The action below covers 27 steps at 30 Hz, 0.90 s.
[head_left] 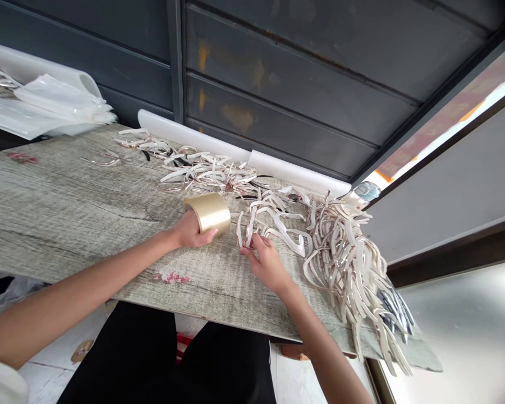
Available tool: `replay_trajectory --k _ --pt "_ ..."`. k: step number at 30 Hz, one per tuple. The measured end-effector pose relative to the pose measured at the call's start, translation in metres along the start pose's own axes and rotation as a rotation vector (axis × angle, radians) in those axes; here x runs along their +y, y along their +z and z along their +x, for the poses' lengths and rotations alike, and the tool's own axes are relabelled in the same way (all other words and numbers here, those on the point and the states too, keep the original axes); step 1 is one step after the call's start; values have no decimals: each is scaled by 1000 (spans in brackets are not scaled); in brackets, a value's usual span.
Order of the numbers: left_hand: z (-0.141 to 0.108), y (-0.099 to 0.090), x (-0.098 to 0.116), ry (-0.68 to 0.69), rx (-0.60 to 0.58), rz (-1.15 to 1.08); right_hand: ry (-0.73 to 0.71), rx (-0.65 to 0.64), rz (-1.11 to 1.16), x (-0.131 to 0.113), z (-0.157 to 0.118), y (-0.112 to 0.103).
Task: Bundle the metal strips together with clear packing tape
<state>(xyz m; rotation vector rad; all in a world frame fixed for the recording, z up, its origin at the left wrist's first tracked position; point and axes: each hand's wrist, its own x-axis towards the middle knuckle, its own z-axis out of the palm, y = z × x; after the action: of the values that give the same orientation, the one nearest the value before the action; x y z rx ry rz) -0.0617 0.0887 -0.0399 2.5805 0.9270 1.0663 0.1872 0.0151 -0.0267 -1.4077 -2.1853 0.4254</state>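
My left hand [192, 230] grips a wide roll of clear yellowish tape [214, 212], its fingers inside the core and the thumb along the outer edge. To the right, my right hand [266, 257] is closed, fingertips pinching thin curved strips [249, 227], white on one face and shiny coppery on the edges. Beyond both hands lies a loose scatter of similar strips [210, 174] across the table. A thick heap of such strips [345, 252] spreads beside my right hand and hangs over the table's near right edge.
The wood-patterned table [67, 207] stands against a dark grey panelled wall [278, 73]. Long white rolls [193, 137] lie along its back edge. Plastic sheeting [59, 106] sits at the far left. Dark bluish strips [395, 308] lie by the right corner.
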Motion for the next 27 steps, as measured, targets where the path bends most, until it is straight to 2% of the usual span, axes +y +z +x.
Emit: replay_trajectory --k 11,27 --pt "1 -4 8 0 -15 23 18 -53 -44 -3 -1 -1" --pt "2 -5 8 -20 -44 13 5 -87 -42 -1 -1 0"
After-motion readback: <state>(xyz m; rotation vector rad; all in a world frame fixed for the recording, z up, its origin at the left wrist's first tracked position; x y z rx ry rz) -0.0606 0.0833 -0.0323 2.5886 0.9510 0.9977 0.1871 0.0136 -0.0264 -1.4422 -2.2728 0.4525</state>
